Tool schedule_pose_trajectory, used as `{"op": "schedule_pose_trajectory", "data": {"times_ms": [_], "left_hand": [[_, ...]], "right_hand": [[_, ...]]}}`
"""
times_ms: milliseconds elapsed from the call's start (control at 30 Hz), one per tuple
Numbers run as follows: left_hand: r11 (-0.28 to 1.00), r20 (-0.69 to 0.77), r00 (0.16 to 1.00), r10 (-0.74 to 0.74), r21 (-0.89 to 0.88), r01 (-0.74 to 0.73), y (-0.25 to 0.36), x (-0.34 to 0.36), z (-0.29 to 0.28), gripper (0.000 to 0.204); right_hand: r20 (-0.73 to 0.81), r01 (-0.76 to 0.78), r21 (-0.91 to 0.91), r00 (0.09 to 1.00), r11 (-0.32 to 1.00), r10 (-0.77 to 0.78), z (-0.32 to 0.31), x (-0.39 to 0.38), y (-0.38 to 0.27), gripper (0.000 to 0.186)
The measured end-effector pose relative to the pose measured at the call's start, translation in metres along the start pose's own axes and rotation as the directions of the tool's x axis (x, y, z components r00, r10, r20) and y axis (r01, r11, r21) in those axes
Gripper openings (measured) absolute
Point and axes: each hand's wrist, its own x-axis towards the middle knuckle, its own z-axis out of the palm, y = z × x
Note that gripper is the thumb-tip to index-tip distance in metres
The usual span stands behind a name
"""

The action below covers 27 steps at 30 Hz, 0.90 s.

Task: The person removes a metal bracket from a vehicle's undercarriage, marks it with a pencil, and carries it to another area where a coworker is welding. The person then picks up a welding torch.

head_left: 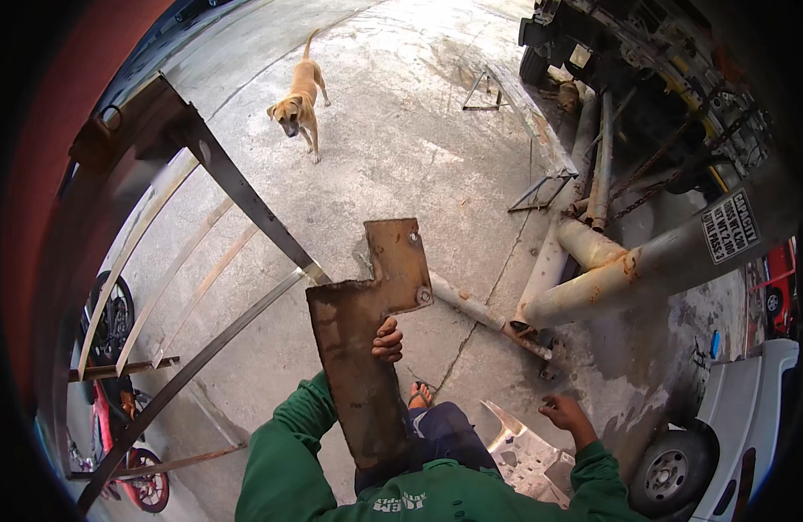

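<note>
A rusty brown metal plate (353,365), stepped in outline with a narrower upper end, stands upright in front of my body. My left hand (387,340) reaches behind it, and its fingers wrap round the plate's right edge; the palm is hidden. Bolt-like bits show near the plate's upper right corners. Off to the right, my right hand (565,414) hangs away from the plate with nothing visible in it, its fingers loosely bent and apart. Below that hand lies a pale, perforated metal piece (527,457) on the concrete floor.
A curved metal frame (236,183) with slats rises at left, by a red motorcycle (145,478). A tan dog (299,104) stands ahead. At right are large rusty pipes (645,270), a low metal stand (536,122), a truck chassis (671,78) and a vehicle wheel (666,474).
</note>
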Motion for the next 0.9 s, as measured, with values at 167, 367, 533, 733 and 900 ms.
{"op": "schedule_pose_trajectory", "data": {"times_ms": [167,367,533,733,900], "left_hand": [[0.983,-0.09,0.979,0.182,-0.003,-0.183,0.085,0.02,-0.07,0.029],[0.906,-0.285,0.86,0.422,0.092,-0.414,0.195,0.057,-0.13,0.028],[0.826,-0.38,0.739,0.556,0.155,-0.542,0.298,0.054,-0.185,0.022],[0.799,-0.273,0.751,0.601,0.191,-0.57,0.428,0.034,-0.272,0.023],[0.764,-0.687,0.381,0.619,0.413,-0.496,0.543,0.033,-0.31,0.024]], "right_hand": [[0.062,0.17,0.148,0.982,0.974,-0.181,-0.048,0.099,-0.113,0.044],[0.212,0.038,0.177,0.974,0.983,-0.076,-0.077,0.201,-0.136,0.043],[0.204,-0.367,0.373,0.929,0.852,0.31,-0.062,0.262,-0.064,0.034],[0.552,-0.668,0.216,0.685,0.712,0.475,-0.077,0.308,0.054,0.023],[0.587,-0.7,0.192,0.644,0.688,0.491,-0.101,0.481,-0.06,0.025]]}}
